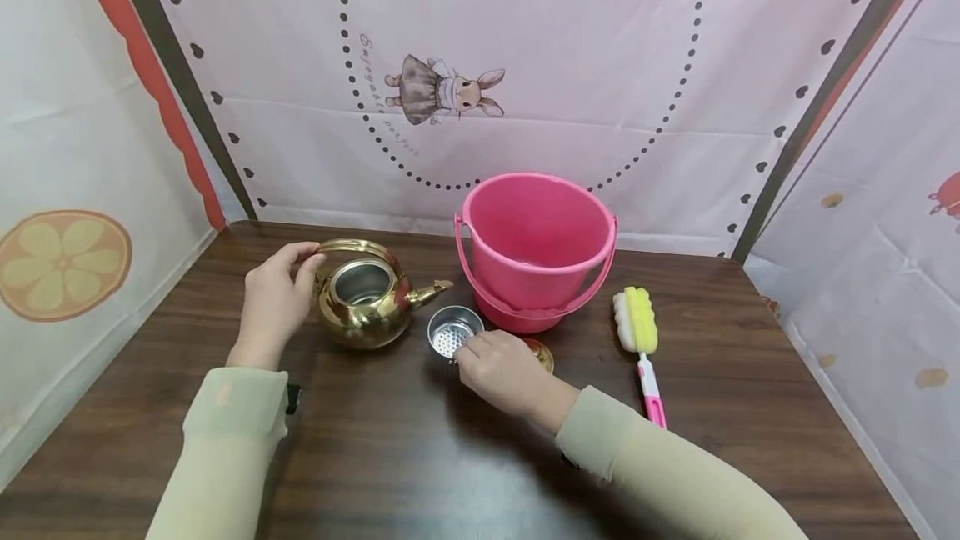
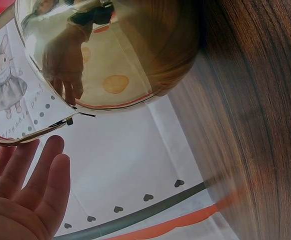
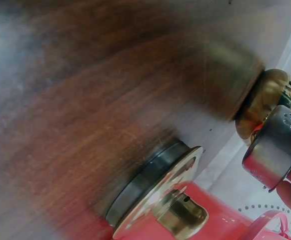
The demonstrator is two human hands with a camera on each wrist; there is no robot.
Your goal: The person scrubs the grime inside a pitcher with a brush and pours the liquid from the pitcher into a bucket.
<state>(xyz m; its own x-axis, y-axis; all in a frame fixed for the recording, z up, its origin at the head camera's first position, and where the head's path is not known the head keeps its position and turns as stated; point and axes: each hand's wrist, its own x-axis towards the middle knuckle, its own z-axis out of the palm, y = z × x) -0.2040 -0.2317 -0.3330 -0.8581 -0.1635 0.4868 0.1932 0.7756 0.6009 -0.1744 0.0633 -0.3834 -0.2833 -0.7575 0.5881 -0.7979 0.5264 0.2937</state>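
My left hand (image 1: 279,297) pinches the arched handle of a gold teapot (image 1: 366,325) with thumb and fingertips. The pot's mouth is uncovered, and its spout points right. In the left wrist view, the polished teapot (image 2: 130,60) reflects the surroundings. With its fingers at the rim, my right hand (image 1: 504,369) holds a small metal tea strainer (image 1: 455,332) that has a perforated bottom. The strainer (image 3: 275,147) appears raised off the table in the right wrist view. Partly hidden behind the right hand is a gold teapot lid (image 1: 546,358), its knob facing up.
Behind the right hand stands a pink bucket (image 1: 536,294) with its handle hanging down in front. A yellow-and-white sponge brush (image 1: 637,323) with a pink-and-white handle lies to its right. Printed cloth (image 1: 600,48) walls off the back and sides of the brown wooden table (image 1: 375,457).
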